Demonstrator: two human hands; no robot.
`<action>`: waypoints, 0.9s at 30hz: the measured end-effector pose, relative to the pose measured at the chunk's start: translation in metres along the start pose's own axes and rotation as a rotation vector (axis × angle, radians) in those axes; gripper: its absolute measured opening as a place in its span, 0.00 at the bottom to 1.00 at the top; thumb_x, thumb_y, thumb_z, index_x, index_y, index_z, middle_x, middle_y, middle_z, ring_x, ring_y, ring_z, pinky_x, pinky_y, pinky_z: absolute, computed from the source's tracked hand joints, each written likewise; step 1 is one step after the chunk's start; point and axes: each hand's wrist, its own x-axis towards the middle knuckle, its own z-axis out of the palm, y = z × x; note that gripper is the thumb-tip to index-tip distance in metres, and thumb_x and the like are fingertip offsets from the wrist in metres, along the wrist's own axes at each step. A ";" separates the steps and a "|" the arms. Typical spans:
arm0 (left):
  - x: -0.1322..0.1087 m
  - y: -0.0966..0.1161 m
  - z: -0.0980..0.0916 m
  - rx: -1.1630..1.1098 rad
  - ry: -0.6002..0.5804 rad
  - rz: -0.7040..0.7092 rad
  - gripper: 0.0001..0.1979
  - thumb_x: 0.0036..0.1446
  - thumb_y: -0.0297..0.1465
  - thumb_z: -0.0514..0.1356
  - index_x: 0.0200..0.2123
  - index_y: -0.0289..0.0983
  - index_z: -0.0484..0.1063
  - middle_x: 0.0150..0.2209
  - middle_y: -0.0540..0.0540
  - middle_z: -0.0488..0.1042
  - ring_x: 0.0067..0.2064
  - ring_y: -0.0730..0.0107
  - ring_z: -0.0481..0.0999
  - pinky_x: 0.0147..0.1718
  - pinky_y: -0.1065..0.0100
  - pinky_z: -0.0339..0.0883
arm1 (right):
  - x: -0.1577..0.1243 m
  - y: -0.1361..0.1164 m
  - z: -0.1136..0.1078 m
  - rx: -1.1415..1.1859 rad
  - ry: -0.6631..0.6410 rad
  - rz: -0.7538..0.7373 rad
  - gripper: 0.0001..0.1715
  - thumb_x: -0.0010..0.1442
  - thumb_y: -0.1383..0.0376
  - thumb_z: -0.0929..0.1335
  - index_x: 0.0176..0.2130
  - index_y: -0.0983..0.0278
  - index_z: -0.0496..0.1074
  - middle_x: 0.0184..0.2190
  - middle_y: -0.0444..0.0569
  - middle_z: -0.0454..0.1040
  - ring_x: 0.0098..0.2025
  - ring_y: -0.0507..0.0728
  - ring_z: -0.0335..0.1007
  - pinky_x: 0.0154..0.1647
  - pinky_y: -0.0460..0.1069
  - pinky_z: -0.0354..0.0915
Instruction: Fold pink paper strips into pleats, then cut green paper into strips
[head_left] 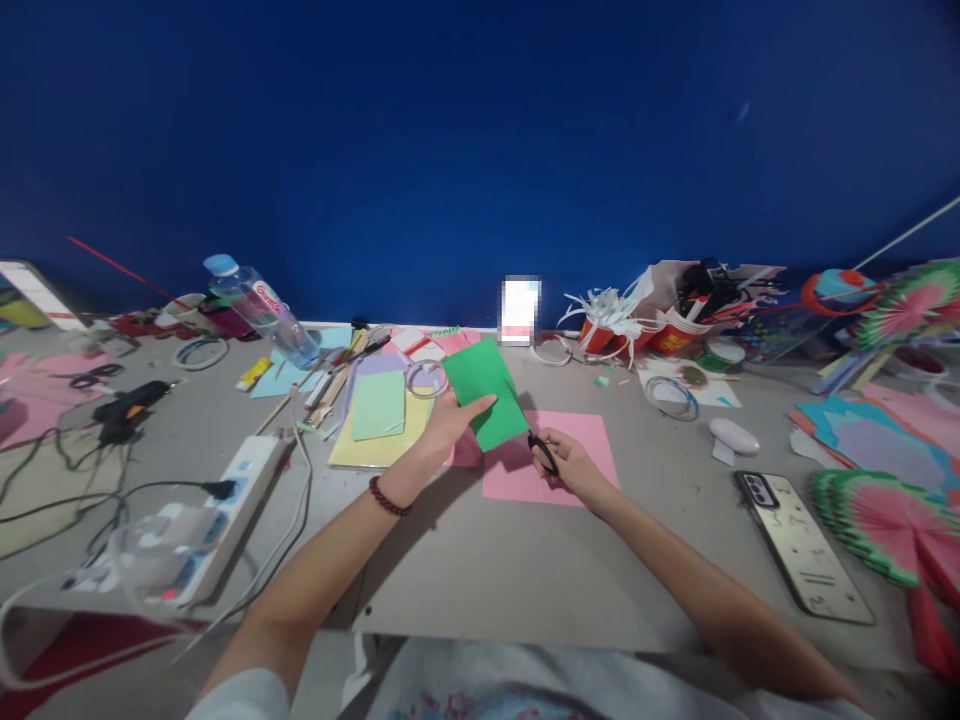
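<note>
My left hand [456,420] grips a sheet of green paper [487,385] by its lower left side, thumb lying across the front. The sheet is held up off the table and tilted. At its lower right corner, my right hand [561,460] holds black-handled scissors [543,452]. The blades are hidden or too small to make out, so I cannot tell whether they are cutting into the paper. Beneath both hands, a sheet of pink paper [592,445] lies flat on the table.
Left of my hands lie light green paper [379,405] and yellow paper [352,452]. A power strip [247,490] with cables stands further left, near a leaning water bottle [262,305]. To the right are a phone [806,550], paper fans [885,520] and cups of tools [679,330].
</note>
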 end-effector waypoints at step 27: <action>-0.004 -0.008 0.005 0.047 -0.054 -0.041 0.24 0.31 0.40 0.75 0.33 0.32 0.80 0.37 0.38 0.81 0.39 0.53 0.80 0.42 0.57 0.73 | 0.001 0.000 -0.003 0.007 0.002 0.023 0.27 0.45 0.46 0.72 0.33 0.60 0.60 0.16 0.35 0.67 0.13 0.44 0.51 0.14 0.41 0.48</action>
